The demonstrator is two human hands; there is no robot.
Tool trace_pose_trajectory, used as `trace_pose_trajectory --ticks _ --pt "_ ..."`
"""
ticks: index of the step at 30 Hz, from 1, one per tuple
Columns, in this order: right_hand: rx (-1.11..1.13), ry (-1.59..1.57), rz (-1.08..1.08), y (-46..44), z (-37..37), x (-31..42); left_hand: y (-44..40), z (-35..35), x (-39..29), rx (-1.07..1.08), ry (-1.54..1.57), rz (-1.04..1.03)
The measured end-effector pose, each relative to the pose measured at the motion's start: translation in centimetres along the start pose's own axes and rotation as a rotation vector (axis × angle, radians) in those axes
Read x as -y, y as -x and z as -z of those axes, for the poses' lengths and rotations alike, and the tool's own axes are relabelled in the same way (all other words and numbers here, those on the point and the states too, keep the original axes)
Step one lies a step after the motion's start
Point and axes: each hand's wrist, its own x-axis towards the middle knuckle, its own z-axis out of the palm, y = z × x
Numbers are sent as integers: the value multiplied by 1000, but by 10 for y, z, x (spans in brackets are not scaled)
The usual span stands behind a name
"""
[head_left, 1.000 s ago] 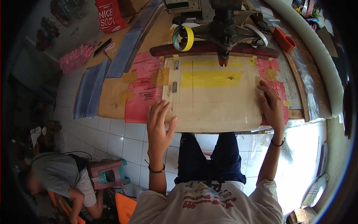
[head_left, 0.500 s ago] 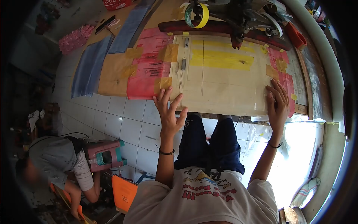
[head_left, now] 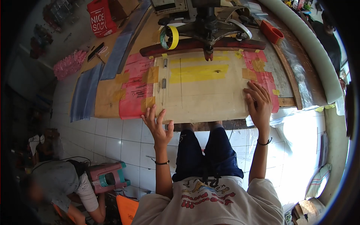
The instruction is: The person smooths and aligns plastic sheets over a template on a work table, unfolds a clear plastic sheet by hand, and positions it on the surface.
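Tan sheet [head_left: 210,99], smooth and roughly rectangular, lies flat, left grip [head_left: 158,130] and right grip [head_left: 260,106] both spread at its edges.

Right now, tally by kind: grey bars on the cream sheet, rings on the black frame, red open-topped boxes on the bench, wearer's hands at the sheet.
Grey bars (upper, lower) on the cream sheet: 2
Rings (yellow ring, white ring): 2
Red open-topped box: 1
Hands (left hand, right hand): 2
Total: 7
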Motion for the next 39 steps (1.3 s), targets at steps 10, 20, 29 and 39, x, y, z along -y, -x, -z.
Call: trace_pose_trajectory --ticks 10,20,29,39 --pt "-46 -54 28 1 2 -3 -1 1 -5 3 -29 17" --pt "-44 -73 32 2 4 -3 -3 4 -10 10 -40 24" --pt "-42 -61 21 3 4 -1 -2 3 -8 7 -37 20" --pt "-35 -31 0 1 3 0 -1 0 -5 -4 -52 13"
